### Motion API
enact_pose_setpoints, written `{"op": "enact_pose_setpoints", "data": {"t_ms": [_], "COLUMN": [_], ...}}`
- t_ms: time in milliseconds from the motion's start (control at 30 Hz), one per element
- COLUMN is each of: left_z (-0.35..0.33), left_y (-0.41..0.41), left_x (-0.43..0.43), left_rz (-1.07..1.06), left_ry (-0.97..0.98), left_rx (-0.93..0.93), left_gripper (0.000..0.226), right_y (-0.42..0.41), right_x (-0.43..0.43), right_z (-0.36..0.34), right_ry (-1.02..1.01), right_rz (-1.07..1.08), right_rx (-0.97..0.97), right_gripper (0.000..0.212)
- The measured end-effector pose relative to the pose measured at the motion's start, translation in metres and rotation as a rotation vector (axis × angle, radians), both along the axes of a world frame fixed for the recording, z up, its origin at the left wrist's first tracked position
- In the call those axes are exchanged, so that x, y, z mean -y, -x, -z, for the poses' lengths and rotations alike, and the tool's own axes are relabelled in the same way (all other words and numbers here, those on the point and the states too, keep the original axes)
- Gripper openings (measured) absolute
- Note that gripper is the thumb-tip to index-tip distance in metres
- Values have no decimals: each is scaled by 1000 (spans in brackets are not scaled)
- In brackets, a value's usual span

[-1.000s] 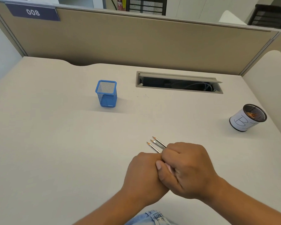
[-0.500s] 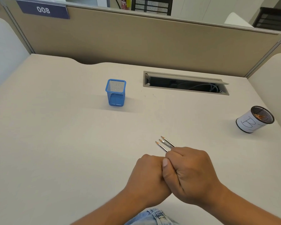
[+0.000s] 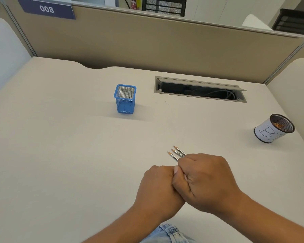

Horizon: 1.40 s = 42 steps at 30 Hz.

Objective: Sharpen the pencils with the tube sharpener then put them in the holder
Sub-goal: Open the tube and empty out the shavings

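Three grey pencils (image 3: 177,153) with sharpened tips stick out up and to the left from my right hand (image 3: 207,183), which is closed around them. My left hand (image 3: 158,188) is a fist pressed against the right hand's fingers; whatever it holds is hidden. A blue mesh holder (image 3: 125,99) stands upright on the beige desk (image 3: 60,146), well beyond the hands and to the left. No tube sharpener is visible.
A round black mesh cup (image 3: 272,128) wrapped in white paper with a "B" stands at the right. An open cable slot (image 3: 200,89) is sunk in the desk behind. Tan partition walls close off the back and sides.
Both hands stay pressed together with the pencils. The view has shifted slightly, so the holder and cup appear further right.
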<state>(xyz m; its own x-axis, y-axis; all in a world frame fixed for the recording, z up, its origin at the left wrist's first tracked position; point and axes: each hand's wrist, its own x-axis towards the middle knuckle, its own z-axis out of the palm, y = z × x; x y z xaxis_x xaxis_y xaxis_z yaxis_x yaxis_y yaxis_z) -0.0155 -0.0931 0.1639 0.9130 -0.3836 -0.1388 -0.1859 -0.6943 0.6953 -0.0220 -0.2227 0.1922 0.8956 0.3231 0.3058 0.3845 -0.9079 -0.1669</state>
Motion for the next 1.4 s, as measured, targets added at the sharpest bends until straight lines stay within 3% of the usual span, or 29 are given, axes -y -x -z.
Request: {"op": "enact_pose_setpoints", "data": {"t_ms": [167, 367, 500, 600, 733, 900, 1100, 1267, 1333, 1400], "left_z": [3, 0, -2, -3, -4, -3, -1, -2, 2, 11], "left_y": [-2, -10, -14, -16, -18, -19, -20, -21, -24, -30], "left_x": [-4, -10, -11, -10, -5, 11, 44, 72, 84, 97], "left_rz": [-118, -188, -201, -196, -159, -148, -217, -172, -138, -116], "left_ry": [224, 442, 513, 539, 512, 478, 517, 576, 613, 642], "left_rx": [33, -24, -30, -37, -22, -8, -28, -80, -124, -181], "left_gripper": [33, 41, 45, 47, 35, 34, 45, 29, 17, 19], "right_y": [-2, -5, -4, -2, 1, 2, -1, -5, -11, -18], "right_x": [-1, -8, -7, -5, 4, 21, 66, 110, 128, 147], "right_z": [-8, -12, -14, -18, -20, -19, -15, -4, 9, 30], "right_ry": [-169, -831, -1093, -1267, -1327, -1351, -1654, -1677, -1633, -1521], "right_rz": [-8, 111, 195, 234, 221, 243, 245, 243, 310, 402], "right_rx": [-30, -385, -582, -677, -684, -682, -824, -813, -763, -684], "right_gripper": [39, 39, 43, 28, 15, 23, 28, 36, 31, 23]}}
